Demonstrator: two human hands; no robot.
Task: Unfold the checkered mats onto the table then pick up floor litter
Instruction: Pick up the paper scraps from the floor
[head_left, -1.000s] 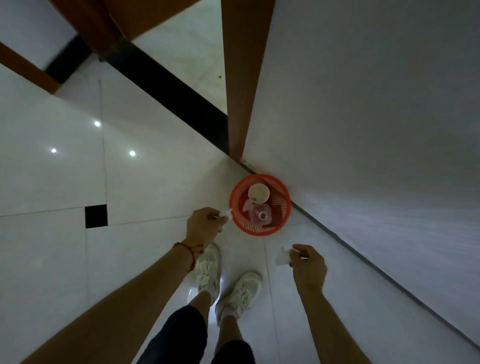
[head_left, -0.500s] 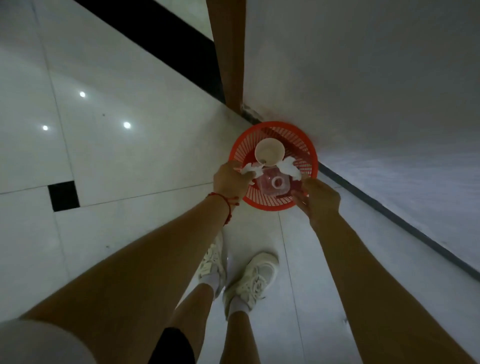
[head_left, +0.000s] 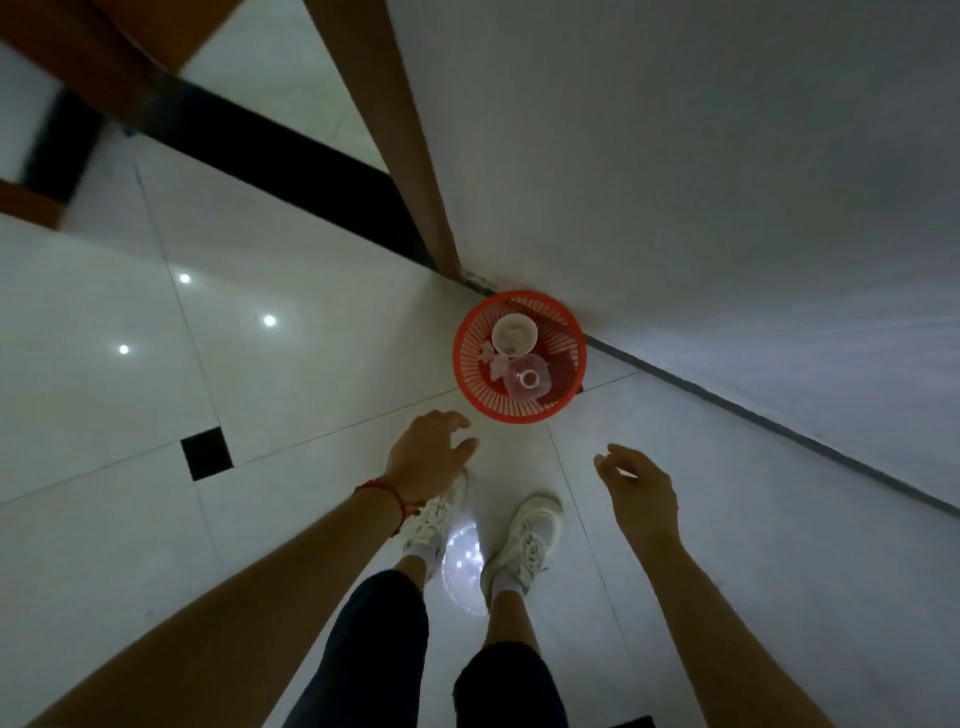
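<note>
A round red plastic basket (head_left: 470, 387) stands on the white floor tiles against the wall. Inside it lie a white paper cup (head_left: 514, 333), a clear plastic bottle (head_left: 525, 380) and small white paper scraps (head_left: 489, 354). My left hand (head_left: 428, 457), with a red string at the wrist, hovers just below the basket's near rim, fingers apart and holding nothing. My right hand (head_left: 636, 486) hangs further right and lower, also with fingers spread and nothing in it. No checkered mats are in view.
A white wall (head_left: 701, 182) runs along the right, meeting a brown wooden door frame (head_left: 395, 130) behind the basket. A black threshold strip (head_left: 291, 156) crosses the floor at the back. My white shoes (head_left: 524, 540) stand close below the basket.
Both hands held white paper scraps over the basket; the scraps now lie inside it, and both hands have pulled back toward me with their fingers apart.
</note>
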